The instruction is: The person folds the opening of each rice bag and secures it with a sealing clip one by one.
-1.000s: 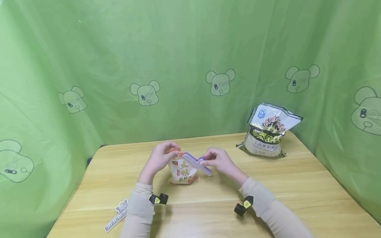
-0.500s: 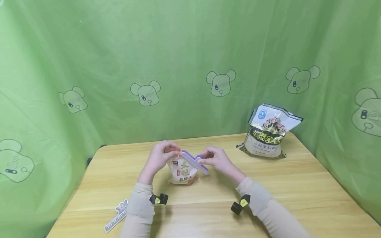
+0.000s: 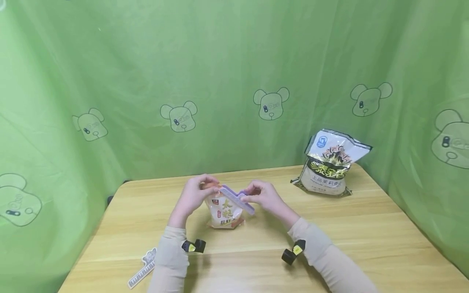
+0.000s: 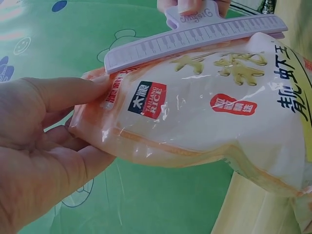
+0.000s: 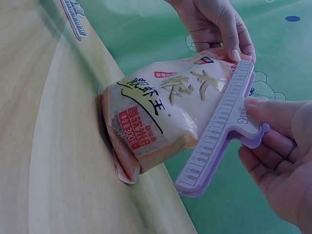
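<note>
A small rice bag (image 3: 224,211), white and orange, stands on the wooden table between both hands. My left hand (image 3: 192,197) pinches its top corner between thumb and fingers, as the left wrist view shows on the orange corner of the bag (image 4: 195,112). With thumb and fingers my right hand (image 3: 266,199) grips the handle of a purple bag clip (image 3: 238,200) with a piano-key print. In the right wrist view the long clip (image 5: 214,131) lies slanted along the bag's top edge. Whether its jaws are fully closed there cannot be told.
A larger rice bag (image 3: 326,167) stands at the table's back right corner. A second, white piano-key clip (image 3: 143,270) lies at the front left, partly behind the left sleeve. A green curtain (image 3: 227,49) hangs behind and beside the table (image 3: 329,236).
My right hand has moved slightly left with the purple clip, bringing it farther over the small bag's top. My left hand stays at the corner. The larger bag stays put.
</note>
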`<state>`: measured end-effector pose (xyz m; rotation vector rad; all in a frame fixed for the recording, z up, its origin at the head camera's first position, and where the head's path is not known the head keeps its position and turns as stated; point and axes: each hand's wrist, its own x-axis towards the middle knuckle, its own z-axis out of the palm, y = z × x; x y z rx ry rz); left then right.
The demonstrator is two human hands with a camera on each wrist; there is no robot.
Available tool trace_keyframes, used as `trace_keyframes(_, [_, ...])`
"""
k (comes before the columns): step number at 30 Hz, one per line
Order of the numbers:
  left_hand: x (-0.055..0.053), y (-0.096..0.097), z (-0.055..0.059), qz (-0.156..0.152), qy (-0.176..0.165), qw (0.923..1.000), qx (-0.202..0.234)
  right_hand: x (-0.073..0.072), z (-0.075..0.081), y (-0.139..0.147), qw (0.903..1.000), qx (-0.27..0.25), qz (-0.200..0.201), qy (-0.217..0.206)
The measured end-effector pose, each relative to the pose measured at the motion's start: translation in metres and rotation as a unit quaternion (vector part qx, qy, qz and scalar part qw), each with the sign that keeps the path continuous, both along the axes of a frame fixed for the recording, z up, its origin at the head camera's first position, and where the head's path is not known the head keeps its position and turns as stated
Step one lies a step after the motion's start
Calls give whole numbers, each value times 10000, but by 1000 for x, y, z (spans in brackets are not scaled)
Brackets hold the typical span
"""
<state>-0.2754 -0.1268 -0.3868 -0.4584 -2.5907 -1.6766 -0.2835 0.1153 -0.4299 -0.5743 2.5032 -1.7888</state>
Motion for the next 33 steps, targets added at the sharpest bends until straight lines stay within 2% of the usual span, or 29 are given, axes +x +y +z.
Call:
trace_keyframes(6, [1, -12, -1, -228, -32, 9997, -66, 11, 17, -6, 10000, 30, 13, 23])
trace_keyframes(10, [3, -22, 0, -381, -271, 9989, -5, 14, 21, -8, 10000, 60, 6, 16])
trace_keyframes(14, [3, -31, 0, -575, -660, 9954, 386, 13, 20, -7, 10000, 67, 7, 6])
trace_keyframes(20, [-2, -40, -5, -863, -1096, 9839, 1119, 11, 18, -7, 10000, 64, 12, 37])
trace_keyframes(24, [2, -41, 2, -997, -1370, 9739, 1511, 0, 5, -5, 10000, 17, -4, 83])
trace_keyframes(27, [7, -40, 9, -1017, -1469, 9706, 1613, -7, -4, -4, 10000, 7, -28, 65])
trace_keyframes(33, [7, -38, 11, -984, -1467, 9701, 1665, 4, 13, -9, 10000, -37, -27, -57])
